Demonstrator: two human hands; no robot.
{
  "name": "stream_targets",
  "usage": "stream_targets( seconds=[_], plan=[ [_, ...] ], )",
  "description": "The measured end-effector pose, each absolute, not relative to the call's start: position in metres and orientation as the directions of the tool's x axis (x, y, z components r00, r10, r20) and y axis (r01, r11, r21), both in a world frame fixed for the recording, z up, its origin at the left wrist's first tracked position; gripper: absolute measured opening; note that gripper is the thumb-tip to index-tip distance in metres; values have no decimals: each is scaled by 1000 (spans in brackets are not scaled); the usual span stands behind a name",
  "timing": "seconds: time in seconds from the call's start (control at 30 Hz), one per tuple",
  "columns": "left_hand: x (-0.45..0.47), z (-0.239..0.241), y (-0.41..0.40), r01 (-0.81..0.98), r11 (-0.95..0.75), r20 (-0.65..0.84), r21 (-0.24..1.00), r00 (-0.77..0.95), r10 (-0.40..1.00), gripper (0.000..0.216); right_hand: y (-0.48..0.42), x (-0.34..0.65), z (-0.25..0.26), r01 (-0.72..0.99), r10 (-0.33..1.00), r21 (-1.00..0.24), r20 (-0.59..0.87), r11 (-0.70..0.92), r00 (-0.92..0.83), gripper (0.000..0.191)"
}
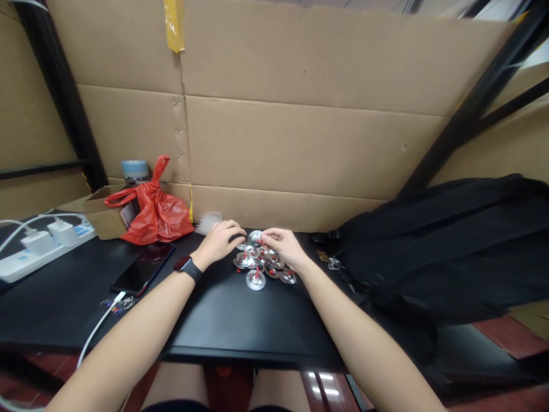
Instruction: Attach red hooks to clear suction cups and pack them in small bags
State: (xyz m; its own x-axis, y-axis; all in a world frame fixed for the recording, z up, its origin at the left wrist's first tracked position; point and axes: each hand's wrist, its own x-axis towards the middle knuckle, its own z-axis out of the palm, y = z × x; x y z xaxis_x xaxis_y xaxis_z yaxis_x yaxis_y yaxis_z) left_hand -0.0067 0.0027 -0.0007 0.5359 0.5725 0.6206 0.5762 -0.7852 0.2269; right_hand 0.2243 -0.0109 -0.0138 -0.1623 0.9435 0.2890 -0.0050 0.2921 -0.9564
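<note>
Several silver finger cymbals with red loops lie in a pile on the black table (240,326). One finger cymbal (256,280) rests flat at the pile's front. My right hand (283,245) reaches in from the right, thumb and fingers pinched on a finger cymbal (254,237) at the back of the pile. To the left, my left hand (221,240) hovers over the pile's left edge, its fingers apart and curved. The left fingertips are beside the cymbals; no cymbal shows in them. A dark watch (189,267) sits on the left wrist.
A black bag (446,252) fills the right side. At left are a red plastic bag (158,212), a small cardboard box (105,214), a phone (143,268), a white cable (96,329) and a power strip (43,254). Behind stands a cardboard wall (300,143).
</note>
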Motion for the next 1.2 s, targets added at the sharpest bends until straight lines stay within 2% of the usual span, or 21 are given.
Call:
stream_targets(
  seconds=[0.2, 0.33, 0.47, 0.6, 0.7, 0.77, 0.83, 0.93, 1.07, 1.2],
  plan=[
    [15, -5, -6, 281, -838, 674, 468, 500, 544, 12, -12, 219, -17, -131, 952, -971, 224, 200, -208, 38],
    [18, -7, -8, 249, -822, 685, 513, 457, 567, 10, -12, 217, -20, -187, 952, -968, 210, 169, -223, 39],
    [18, -6, -8, 241, -812, 681, 531, 448, 579, 9, -14, 215, -18, -174, 951, -971, 202, 163, -235, 39],
    [12, -2, -1, 302, -788, 646, 536, 454, 613, 14, -8, 227, -10, -134, 931, -949, 307, 285, -199, 37],
    [-4, -1, 8, 472, -748, 608, 467, 442, 659, 14, 6, 251, -12, 4, 913, -918, 394, 396, -108, 37],
    [-19, -4, 14, 620, -704, 584, 347, 445, 679, 12, 18, 271, -21, 311, 911, -863, 412, 399, -26, 33],
    [-33, -10, 21, 737, -629, 527, 247, 443, 725, 9, 28, 290, -33, 684, 903, -666, 429, 297, 26, 23],
    [-44, -22, 31, 802, -557, 437, 215, 431, 789, 8, 37, 308, -51, 778, 914, -593, 402, 210, 60, 14],
    [-38, -33, 36, 721, -651, 422, 236, 528, 737, 30, 43, 312, -60, 815, 907, -550, 414, 185, 74, 13],
    [-22, -38, 33, 662, -703, 353, 260, 612, 707, 49, 47, 306, -59, 822, 890, -522, 454, 225, 45, 15]
  ],
)
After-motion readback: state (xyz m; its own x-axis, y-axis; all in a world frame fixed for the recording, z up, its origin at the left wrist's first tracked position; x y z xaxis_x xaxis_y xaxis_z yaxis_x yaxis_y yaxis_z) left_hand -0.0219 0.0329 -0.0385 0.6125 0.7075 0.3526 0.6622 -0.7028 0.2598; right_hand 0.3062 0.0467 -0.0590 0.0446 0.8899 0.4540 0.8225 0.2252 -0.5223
